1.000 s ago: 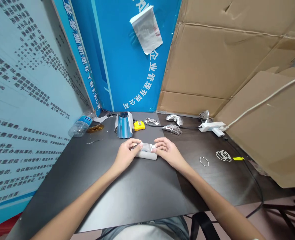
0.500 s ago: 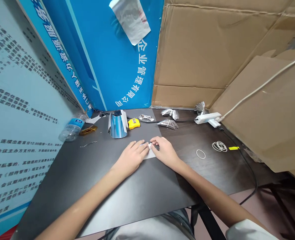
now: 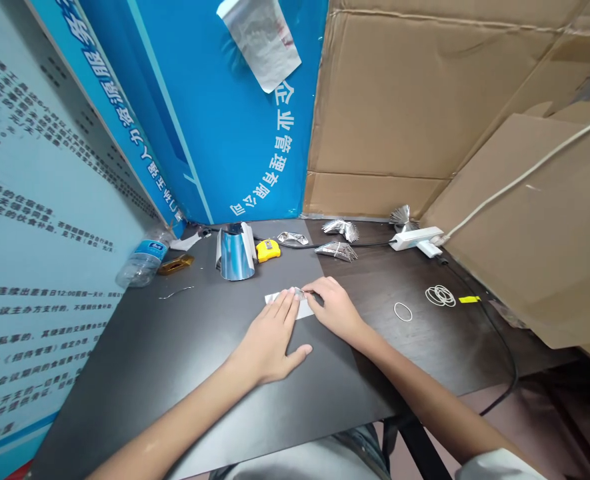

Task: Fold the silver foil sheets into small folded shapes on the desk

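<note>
A small white rectangle like paper (image 3: 305, 311) lies on the dark table, with a shiny silvery piece (image 3: 299, 293) on top of it. My left hand (image 3: 271, 339) rests flat over both, fingers stretched forward and thumb spread out to the side. The fingertips press on the silvery piece. From the right, my right hand (image 3: 335, 308) pinches the right end of that piece between thumb and fingers. Part of the piece is hidden under the fingers.
Behind the hands stand a curled blue metallic sheet (image 3: 237, 257), a yellow tape measure (image 3: 268, 251) and silvery folded bundles (image 3: 337, 251). White rubber bands (image 3: 439, 296) and a power strip (image 3: 417, 237) lie right. A plastic bottle (image 3: 143, 261) lies left. Upright panels surround the table.
My left hand has flattened, its thumb swinging out toward me, uncovering more of the white rectangle and silvery piece. My right hand stays at the right end, nearly unmoved.
</note>
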Tool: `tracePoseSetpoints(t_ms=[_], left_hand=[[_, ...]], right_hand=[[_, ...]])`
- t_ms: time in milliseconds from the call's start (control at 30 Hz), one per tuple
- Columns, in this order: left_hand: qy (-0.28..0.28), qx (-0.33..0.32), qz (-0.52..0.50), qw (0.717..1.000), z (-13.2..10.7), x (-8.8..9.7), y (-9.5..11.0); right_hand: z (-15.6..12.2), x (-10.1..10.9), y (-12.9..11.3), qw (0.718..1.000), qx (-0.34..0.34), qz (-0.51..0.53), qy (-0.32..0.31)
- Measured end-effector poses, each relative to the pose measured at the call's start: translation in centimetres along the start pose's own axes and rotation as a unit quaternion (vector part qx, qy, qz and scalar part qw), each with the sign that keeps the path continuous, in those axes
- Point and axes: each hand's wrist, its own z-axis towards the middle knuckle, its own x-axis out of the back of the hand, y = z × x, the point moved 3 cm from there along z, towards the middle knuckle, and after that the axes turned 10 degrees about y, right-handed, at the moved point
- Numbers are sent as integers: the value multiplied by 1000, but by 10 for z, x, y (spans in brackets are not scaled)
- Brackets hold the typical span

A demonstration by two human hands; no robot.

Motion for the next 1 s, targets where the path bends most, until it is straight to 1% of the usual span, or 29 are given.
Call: tracePoseSetpoints(t_ms=[167,333,433,533,633,833,1000], left_hand=[[-2,2,4,1000,0,0,-1],[4,-1,1,1000,-1,-1,-2],[10,-4,-5,1000,-1,-1,-2],[3,2,-4,1000,-1,0,-2],[-11,11,1,1000,0,1,-1],[-4,14,-4,1000,-1,2,0],[12,6,-8,1000,-3,1,-3]], right_hand=[[-7,3,-10,992,86,-87,-40],[-11,9,-17,966,165,-181,-83],[-11,11,-20,950,193,-221,-105],[-16,9,-27,938,217,-245,-117],[-24,7,-36,932,215,-266,-122],[-32,4,-46,939,151,-286,-116],[-28,5,-50,936,158,-278,-145]])
